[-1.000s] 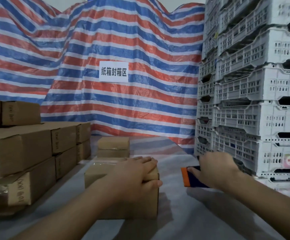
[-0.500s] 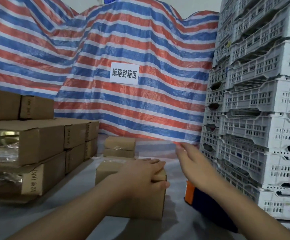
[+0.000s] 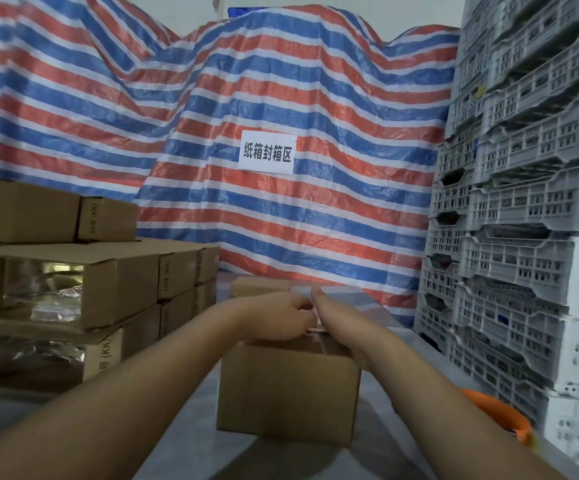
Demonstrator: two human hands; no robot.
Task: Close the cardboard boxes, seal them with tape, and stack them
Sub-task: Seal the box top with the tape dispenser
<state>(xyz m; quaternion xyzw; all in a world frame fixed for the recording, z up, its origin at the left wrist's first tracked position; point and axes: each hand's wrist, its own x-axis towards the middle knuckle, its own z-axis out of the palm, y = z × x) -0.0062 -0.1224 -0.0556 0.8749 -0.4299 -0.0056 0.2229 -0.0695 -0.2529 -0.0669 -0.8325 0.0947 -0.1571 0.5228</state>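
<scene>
Head view: I am now pressing both hands, left hand (image 3: 281,315) curled and right hand (image 3: 336,315) flat, together on the box (image 3: 288,389) at frame centre, tape dispenser (image 3: 495,414) released, smoothing tape.

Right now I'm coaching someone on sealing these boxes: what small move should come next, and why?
Probably press the loose tape strip down flat along the cardboard box top. The clear strip stands off the far edge by the right hand, while the left hand rests on the box top, steadying it. The orange tape dispenser lies aside, so the strip looks already cut.
</scene>
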